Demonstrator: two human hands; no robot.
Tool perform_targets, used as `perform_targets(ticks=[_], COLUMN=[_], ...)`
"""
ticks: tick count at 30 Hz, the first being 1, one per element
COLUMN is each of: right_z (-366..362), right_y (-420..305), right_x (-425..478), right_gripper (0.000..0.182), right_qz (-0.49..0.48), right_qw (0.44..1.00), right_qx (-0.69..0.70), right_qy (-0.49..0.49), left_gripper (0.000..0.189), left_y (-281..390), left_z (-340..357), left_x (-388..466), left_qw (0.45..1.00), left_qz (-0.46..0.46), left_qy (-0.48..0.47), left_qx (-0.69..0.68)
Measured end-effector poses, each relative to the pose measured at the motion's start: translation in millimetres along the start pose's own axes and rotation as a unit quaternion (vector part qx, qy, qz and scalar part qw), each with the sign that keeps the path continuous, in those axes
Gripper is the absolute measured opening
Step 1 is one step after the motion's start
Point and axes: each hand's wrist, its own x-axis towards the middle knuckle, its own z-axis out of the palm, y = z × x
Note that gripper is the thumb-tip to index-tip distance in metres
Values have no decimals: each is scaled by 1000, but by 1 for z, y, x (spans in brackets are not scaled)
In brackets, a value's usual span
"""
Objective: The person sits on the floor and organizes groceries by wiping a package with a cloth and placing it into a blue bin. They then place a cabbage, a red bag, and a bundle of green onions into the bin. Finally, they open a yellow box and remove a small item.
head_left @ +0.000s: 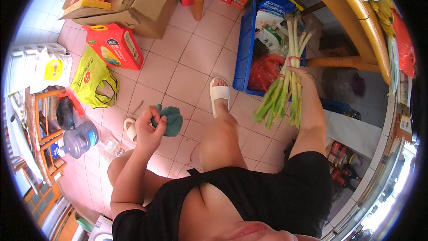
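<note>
On the left, my left hand (151,128) pinches a dark green cloth (171,122) between thumb and fingers, over the tiled floor. At the other side, my right hand (301,74) grips bundled large scallions (294,87), bound with red ties. Their white, rooted ends point away from me and their cut green ends hang towards me. Beneath the white ends is a blue plastic crate (243,52). It holds a red plastic bag (264,72), other food packets and a blue package (279,5). My right palm is partly hidden by the stalks.
Left of my feet are a purple-tinted water jug (80,139), a yellow-green bag (89,80) and a red carton (113,47). A large cardboard box (153,5) stands beyond. Wooden furniture (357,23) overhangs the crate's right side. Red string (191,155) lies on the pink tiles.
</note>
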Motion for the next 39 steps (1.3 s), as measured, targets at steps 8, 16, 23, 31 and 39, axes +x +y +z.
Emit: perform_targets(ticks=[8, 16, 23, 31, 39], right_z=[86, 201, 233, 210, 192], right_y=[-48, -15, -15, -38, -131], right_x=[-117, -203, -154, -115, -34], right_gripper=[64, 65, 24, 24, 32], right_qz=[-412, -384, -379, -399, -360], right_qw=[829, 782, 739, 738, 719], right_qx=[-245, -475, -547, -539, -592], right_qy=[286, 123, 104, 76, 48], left_gripper=[22, 21, 22, 22, 22], left_y=[-10, -5, -5, -4, -5], left_z=[9, 26, 22, 19, 16], left_x=[1, 4, 3, 3, 11], left_qw=[999, 999, 999, 999, 999], left_qz=[-21, -9, -3, -21, -19], left_qy=[-6, -35, -35, -36, -36], left_qx=[24, 25, 23, 33, 36])
